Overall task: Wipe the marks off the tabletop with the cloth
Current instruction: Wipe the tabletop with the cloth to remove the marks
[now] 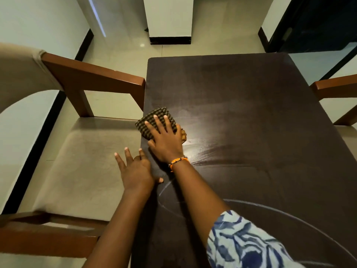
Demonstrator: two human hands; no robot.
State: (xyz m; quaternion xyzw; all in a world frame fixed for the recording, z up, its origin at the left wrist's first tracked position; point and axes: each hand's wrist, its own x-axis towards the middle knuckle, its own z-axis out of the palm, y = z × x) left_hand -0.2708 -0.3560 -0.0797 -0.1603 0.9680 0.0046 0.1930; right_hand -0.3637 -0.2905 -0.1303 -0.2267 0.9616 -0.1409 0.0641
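Observation:
A dark brown tabletop [241, 105] fills the middle and right of the head view. A folded checked cloth [154, 115] lies at its left edge, and my right hand [165, 138] presses flat on it with fingers spread. A wet sheen streaks the surface to the right of the cloth. White chalk-like curved marks [270, 207] run across the near part of the table. My left hand [136, 169] rests open at the table's left edge, just below the cloth, holding nothing.
A wooden armchair with a beige seat [81, 163] stands tight against the table's left side. Another chair's wooden arm [334, 88] shows at the right. A white pillar [170, 18] stands on the tiled floor beyond the table.

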